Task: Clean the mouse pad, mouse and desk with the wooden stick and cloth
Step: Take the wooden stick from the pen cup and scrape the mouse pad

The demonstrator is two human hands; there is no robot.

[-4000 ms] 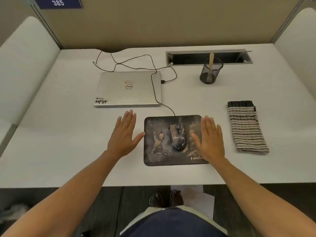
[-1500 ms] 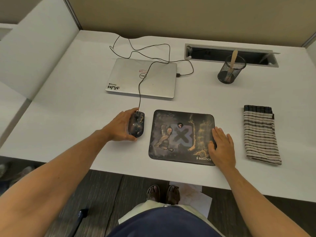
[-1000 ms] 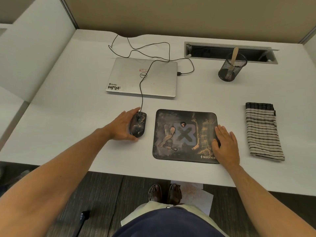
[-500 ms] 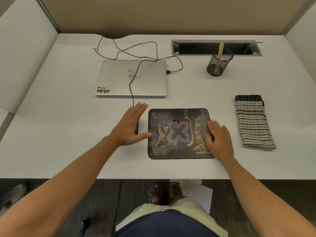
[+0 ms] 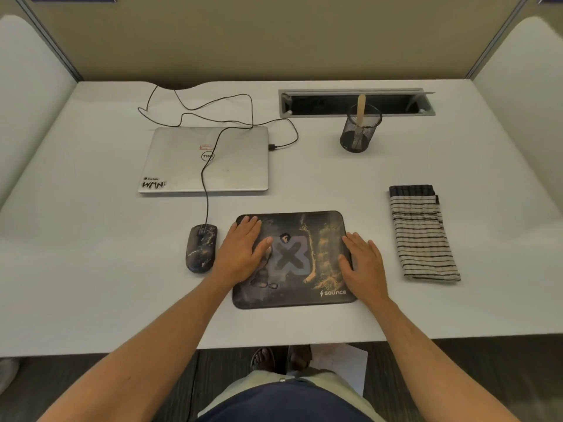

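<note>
From the head camera, my left hand (image 5: 242, 252) lies flat on the left part of the mouse pad (image 5: 304, 260), fingers straight and gripping nothing. My right hand (image 5: 364, 263) lies just as flat over the pad's right edge, also empty. The pad sits near the front edge of the desk (image 5: 91, 269), about midway along it, and carries smears and gritty tan patches. The mouse (image 5: 201, 249) rests on the desk just beside the pad's left edge, its own shell marked with dirt, its cable (image 5: 207, 190) running back over the closed silver laptop (image 5: 205, 159).

The wooden stick (image 5: 361, 109) stands upright in a black mesh cup (image 5: 359, 132) toward the back edge, in front of the cable tray (image 5: 356, 103). The folded striped cloth (image 5: 422, 233) lies near the right edge, well apart from the pad.

I judge the pad thin, floppy and light, so it needs pinning flat while I scrape. The stick looks stiff and light; I would pinch it by its upper end. The cloth is soft and limp, best gathered in my whole hand.
</note>
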